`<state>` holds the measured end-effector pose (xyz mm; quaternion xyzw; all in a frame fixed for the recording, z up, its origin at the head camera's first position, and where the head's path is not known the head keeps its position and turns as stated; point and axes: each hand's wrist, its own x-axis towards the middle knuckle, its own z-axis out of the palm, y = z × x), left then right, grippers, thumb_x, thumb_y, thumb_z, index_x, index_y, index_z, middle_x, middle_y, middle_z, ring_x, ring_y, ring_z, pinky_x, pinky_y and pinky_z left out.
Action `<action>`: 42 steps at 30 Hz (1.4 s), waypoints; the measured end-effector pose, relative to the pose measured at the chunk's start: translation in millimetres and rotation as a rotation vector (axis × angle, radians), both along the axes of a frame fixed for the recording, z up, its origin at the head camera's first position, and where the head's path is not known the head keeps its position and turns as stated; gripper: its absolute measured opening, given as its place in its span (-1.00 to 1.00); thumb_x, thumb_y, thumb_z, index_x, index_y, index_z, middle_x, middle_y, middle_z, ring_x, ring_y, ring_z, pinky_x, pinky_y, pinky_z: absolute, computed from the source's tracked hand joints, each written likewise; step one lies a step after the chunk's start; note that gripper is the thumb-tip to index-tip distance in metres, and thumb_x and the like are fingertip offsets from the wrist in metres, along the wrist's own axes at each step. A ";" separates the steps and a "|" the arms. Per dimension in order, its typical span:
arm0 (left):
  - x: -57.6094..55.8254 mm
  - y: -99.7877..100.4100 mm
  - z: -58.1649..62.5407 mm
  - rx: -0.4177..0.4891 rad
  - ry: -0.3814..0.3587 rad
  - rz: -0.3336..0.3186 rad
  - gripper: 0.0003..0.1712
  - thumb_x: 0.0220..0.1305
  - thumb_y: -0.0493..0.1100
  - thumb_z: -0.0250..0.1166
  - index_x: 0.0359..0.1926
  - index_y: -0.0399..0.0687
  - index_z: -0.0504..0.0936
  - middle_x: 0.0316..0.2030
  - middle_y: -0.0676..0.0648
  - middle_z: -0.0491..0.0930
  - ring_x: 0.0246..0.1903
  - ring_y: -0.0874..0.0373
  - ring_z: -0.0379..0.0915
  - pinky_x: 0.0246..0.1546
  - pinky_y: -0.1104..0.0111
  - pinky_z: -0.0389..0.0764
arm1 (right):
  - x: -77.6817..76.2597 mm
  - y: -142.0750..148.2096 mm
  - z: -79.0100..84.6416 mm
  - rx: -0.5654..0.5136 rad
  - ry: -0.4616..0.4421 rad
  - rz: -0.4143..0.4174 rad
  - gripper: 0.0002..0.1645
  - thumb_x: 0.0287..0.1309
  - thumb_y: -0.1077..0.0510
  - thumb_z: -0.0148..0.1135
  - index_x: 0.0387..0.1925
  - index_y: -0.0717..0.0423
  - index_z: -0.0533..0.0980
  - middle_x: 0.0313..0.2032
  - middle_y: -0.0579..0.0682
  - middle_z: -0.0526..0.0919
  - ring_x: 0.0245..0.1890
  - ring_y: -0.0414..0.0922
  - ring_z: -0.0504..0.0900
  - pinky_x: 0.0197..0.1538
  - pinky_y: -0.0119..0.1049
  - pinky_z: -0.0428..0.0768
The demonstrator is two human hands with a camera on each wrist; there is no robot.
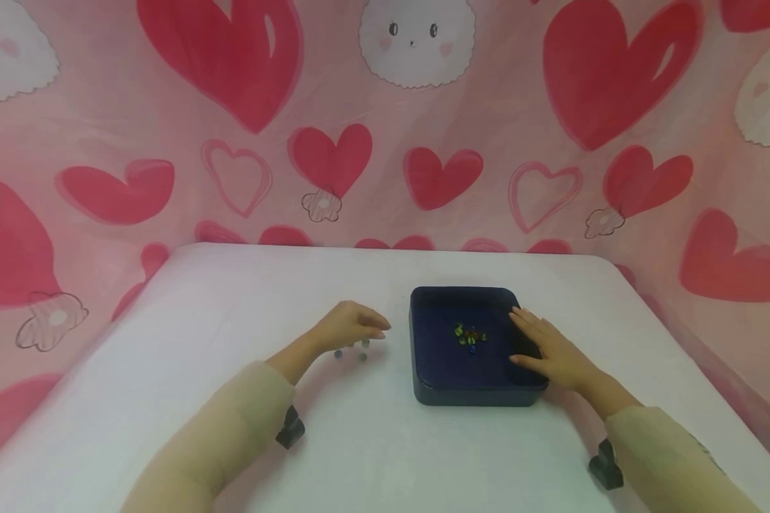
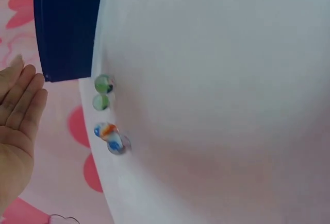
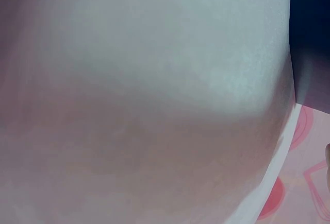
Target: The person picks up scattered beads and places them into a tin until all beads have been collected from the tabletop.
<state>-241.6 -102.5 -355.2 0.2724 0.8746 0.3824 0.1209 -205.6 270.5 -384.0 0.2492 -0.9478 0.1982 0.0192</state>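
Note:
My left hand (image 1: 354, 325) hovers over the white table, left of a dark blue square tray (image 1: 481, 395). Its fingers are loosely extended and hold nothing; in the left wrist view the palm (image 2: 15, 152) shows. Several glass marbles lie on the table beneath and beside it: green-tinted marbles (image 2: 103, 84) and blue, white and orange ones (image 2: 116, 144). Inside the tray sits a cluster of small marbles (image 1: 471, 340), yellow-green, red and blue. My right hand (image 1: 555, 356) rests at the tray's right rim, fingers and thumb reaching over it; it is almost out of the right wrist view.
The white table (image 1: 282, 285) spreads around the tray on all sides. Behind it hangs a pink cloth (image 1: 385, 107) with red hearts. A dark wrist device (image 1: 290, 427) shows under the left sleeve and another (image 1: 606, 465) under the right.

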 end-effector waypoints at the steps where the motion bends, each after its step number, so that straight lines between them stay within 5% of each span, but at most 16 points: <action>1: -0.2 -2.8 -1.2 -0.001 -0.007 0.003 -0.72 0.08 -0.13 0.22 -0.15 -0.06 0.59 -0.23 0.02 0.58 -0.34 0.20 0.47 -0.43 0.39 0.51 | 0.0 -0.1 -0.1 -0.001 0.000 0.001 -0.14 0.03 -0.10 0.09 0.24 0.24 0.02 0.25 0.20 -0.01 0.23 0.16 -0.10 0.22 -0.06 -0.26; 9: 0.4 -22.4 -9.1 -0.024 -0.033 0.042 -0.74 0.09 -0.18 0.20 -0.15 -0.10 0.59 -0.23 -0.01 0.57 -0.42 0.15 0.49 -0.38 0.41 0.49 | -0.2 -0.7 -1.1 -0.001 0.000 -0.002 -0.14 0.03 -0.10 0.10 0.25 0.22 0.02 0.25 0.20 -0.01 0.22 0.18 -0.09 0.22 -0.02 -0.24; 16: 3.9 -37.2 -16.2 -0.072 -0.026 0.077 -0.80 0.05 -0.19 0.23 -0.24 0.00 0.63 -0.22 0.06 0.57 -0.13 0.18 0.43 -0.13 0.33 0.43 | 0.6 -0.3 -0.9 0.000 0.009 0.010 -0.13 0.02 -0.09 0.12 0.24 0.26 0.03 0.25 0.22 0.00 0.23 0.15 -0.10 0.22 -0.04 -0.25; 24: 9.1 -49.2 -19.6 -0.092 -0.044 0.043 -0.79 0.00 -0.21 0.28 -0.26 -0.03 0.64 -0.30 0.06 0.59 -0.25 0.21 0.47 -0.27 0.41 0.48 | 1.9 -0.3 0.7 -0.009 0.013 0.015 -0.14 0.02 -0.07 0.12 0.23 0.28 0.03 0.24 0.23 0.00 0.24 0.14 -0.11 0.23 -0.10 -0.30; 42: 11.0 -54.3 -31.3 -0.125 0.060 0.074 -0.73 0.01 -0.36 0.23 -0.24 -0.01 0.64 -0.24 0.08 0.58 -0.15 0.17 0.44 -0.14 0.33 0.44 | 1.9 -1.5 3.1 -0.001 -0.001 0.005 -0.14 0.01 -0.07 0.13 0.22 0.29 0.04 0.24 0.22 0.00 0.22 0.19 -0.09 0.21 0.01 -0.23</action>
